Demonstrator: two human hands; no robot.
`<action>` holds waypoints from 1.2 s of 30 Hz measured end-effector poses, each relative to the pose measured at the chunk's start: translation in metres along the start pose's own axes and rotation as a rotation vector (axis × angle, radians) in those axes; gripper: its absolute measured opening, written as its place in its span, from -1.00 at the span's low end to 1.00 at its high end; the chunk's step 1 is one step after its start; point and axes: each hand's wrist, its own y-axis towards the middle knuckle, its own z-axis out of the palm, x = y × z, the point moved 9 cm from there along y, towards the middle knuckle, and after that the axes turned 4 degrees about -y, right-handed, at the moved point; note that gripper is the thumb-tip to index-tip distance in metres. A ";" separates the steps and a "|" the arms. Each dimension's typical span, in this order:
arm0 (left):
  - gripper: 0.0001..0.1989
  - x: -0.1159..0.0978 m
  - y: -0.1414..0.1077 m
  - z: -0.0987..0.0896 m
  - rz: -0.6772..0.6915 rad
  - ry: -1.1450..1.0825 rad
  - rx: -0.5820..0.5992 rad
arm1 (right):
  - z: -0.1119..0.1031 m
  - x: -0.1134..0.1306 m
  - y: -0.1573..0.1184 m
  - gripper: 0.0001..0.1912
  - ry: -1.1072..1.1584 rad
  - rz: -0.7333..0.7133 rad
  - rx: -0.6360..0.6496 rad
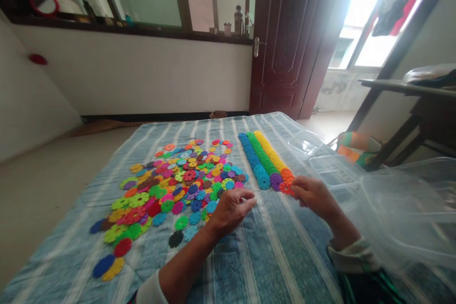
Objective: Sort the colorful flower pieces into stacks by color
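Note:
Many flower-shaped plastic discs in mixed colours form a loose pile (178, 180) on the striped blue cloth (245, 256). To its right, discs overlap in three long rows: a blue row (251, 154), a green row (262, 152) ending in a purple disc (275, 181), and a yellow row (270, 152) ending in orange. My right hand (313, 195) pinches an orange-red disc (286, 188) at the near end of the yellow row. My left hand (233, 209) hovers at the pile's right edge, thumb and forefinger slightly apart, with nothing visible between them.
Clear plastic containers (402, 209) and lids (306, 144) lie along the right side. A dark table (402, 86) stands beyond them at the right. Behind the cloth's far edge are a wall and a brown door (285, 33).

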 end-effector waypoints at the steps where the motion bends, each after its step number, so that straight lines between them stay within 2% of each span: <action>1: -0.80 -0.001 0.000 0.000 0.025 0.026 0.002 | -0.011 -0.011 0.002 -0.86 -0.032 0.054 -0.022; 3: -0.82 -0.005 -0.001 0.000 0.075 0.082 -0.003 | -0.022 -0.031 0.004 -0.88 -0.073 0.145 -0.013; 5: -0.83 -0.010 -0.002 0.000 0.116 0.131 -0.015 | -0.024 -0.043 0.005 -0.89 -0.101 0.196 0.020; 9: -0.83 -0.013 -0.002 0.001 0.152 0.179 -0.012 | -0.020 -0.052 0.008 -0.90 -0.144 0.242 0.047; 13: -0.83 -0.011 -0.001 0.003 0.160 0.206 0.005 | -0.021 -0.056 0.011 -0.91 -0.169 0.273 -0.002; 19: -0.82 -0.012 -0.004 0.004 0.173 0.234 0.015 | -0.023 -0.054 0.012 -0.83 -0.326 0.229 -0.017; 22: -0.83 -0.013 -0.005 0.004 0.180 0.249 0.018 | -0.020 -0.045 0.011 -0.75 -0.489 0.159 -0.006; 26: -0.83 -0.012 -0.005 0.006 0.181 0.274 0.025 | -0.017 -0.035 0.011 -0.71 -0.635 0.111 -0.051; 36: -0.82 -0.010 -0.005 0.007 0.186 0.269 0.029 | -0.014 -0.032 0.013 -0.71 -0.655 0.091 -0.079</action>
